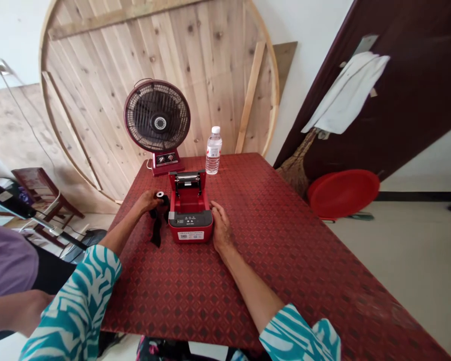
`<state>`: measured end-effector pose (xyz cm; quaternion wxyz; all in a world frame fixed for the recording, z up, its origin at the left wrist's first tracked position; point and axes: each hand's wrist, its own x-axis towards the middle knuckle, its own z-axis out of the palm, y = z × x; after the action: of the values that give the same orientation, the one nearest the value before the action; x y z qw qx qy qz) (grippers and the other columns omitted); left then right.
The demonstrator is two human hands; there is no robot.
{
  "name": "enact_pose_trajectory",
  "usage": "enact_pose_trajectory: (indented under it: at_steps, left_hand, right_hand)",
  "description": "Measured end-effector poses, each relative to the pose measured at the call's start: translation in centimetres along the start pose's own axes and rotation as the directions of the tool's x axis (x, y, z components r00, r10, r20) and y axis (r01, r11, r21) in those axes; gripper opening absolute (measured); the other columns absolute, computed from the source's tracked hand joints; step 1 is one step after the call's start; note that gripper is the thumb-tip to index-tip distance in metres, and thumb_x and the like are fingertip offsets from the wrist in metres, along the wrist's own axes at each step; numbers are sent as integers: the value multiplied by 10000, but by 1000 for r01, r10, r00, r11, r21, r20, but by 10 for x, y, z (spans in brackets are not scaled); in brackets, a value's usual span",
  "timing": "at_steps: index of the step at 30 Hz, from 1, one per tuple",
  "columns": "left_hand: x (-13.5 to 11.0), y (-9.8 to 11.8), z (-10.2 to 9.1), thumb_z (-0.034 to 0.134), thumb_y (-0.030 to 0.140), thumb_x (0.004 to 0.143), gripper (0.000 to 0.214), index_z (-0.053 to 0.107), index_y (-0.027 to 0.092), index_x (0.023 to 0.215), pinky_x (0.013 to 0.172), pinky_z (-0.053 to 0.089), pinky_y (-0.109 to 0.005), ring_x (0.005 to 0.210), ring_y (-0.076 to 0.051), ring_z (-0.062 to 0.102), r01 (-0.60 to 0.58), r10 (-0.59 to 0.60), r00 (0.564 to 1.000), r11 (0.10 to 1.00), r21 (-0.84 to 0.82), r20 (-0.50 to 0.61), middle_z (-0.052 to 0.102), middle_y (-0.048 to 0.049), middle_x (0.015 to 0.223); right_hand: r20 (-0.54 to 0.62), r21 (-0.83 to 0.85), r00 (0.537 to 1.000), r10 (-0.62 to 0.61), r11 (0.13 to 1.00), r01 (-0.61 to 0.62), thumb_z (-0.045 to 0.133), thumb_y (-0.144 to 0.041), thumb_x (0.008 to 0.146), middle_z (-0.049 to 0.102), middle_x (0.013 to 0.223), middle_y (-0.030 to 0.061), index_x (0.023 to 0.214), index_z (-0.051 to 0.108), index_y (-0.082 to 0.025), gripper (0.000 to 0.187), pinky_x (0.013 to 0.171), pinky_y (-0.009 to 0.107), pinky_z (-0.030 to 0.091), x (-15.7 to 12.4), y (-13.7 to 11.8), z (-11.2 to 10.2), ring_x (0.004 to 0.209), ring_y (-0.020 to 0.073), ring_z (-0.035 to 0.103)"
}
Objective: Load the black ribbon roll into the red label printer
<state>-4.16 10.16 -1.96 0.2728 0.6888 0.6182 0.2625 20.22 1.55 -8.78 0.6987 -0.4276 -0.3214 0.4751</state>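
A small red receipt printer point(190, 210) stands on the red patterned table point(285, 250) with its lid swung open toward the far side. My right hand point(220, 226) rests against the printer's right side, fingers flat on the casing. My left hand point(149, 200) is just left of the printer, fingers curled around a small paper roll point(160, 194) with a white core. A black strip or pouch point(158, 225) lies beneath that hand, trailing toward me.
A red desk fan point(158, 125) and a clear water bottle point(213, 151) stand at the table's far edge. Another person's arm and purple sleeve point(7, 281) are at the left. A red basin point(344, 193) and a broom lean against the dark door on the right.
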Motion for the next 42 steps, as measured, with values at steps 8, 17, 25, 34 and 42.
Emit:
enact_pose_trajectory:
  at_steps: [8,17,25,34,42]
  left_hand:
    - [-41,43,-39,664,422,741,530,574,156,1191,830,496,-323,921,-204,628,-311,288,950,907,-284,-120,685,-65,1005]
    - [-51,103,-7,658,390,772,361,633,167,1054,755,514,-292,861,-193,656,-436,444,877,896,-84,184,707,-55,956]
    - [-33,103,7,569,332,815,389,644,179,1165,856,496,-316,1015,-227,641,-461,408,855,880,112,320,690,-82,1150]
    - [-12,119,26,586,193,786,292,704,197,1052,799,465,-290,958,-246,664,-479,229,836,748,460,499,731,-80,1032]
    - [-9,118,24,546,155,772,282,729,191,984,755,464,-259,882,-218,669,-535,256,776,751,387,577,744,-64,950]
  right_hand:
    - [4,-65,999,-51,997,51,576,-467,769,681,1166,40,1058,665,-235,380,1054,416,372,2,2,-1,1144,232,578]
    - [10,-69,999,-48,996,49,560,-457,778,677,1174,46,1068,654,-234,378,1052,417,385,2,2,0,1144,228,578]
    - [45,-82,997,-60,995,64,548,-420,803,666,1194,34,1096,649,-250,353,1059,400,381,3,3,-1,1164,218,567]
    - [48,-85,997,-54,995,58,545,-402,808,677,1177,28,1089,651,-258,334,1053,384,392,2,-1,0,1148,206,581]
    - [61,-71,996,-59,995,63,565,-414,777,683,1162,39,1059,650,-246,340,1054,396,400,1,-3,-2,1130,212,592]
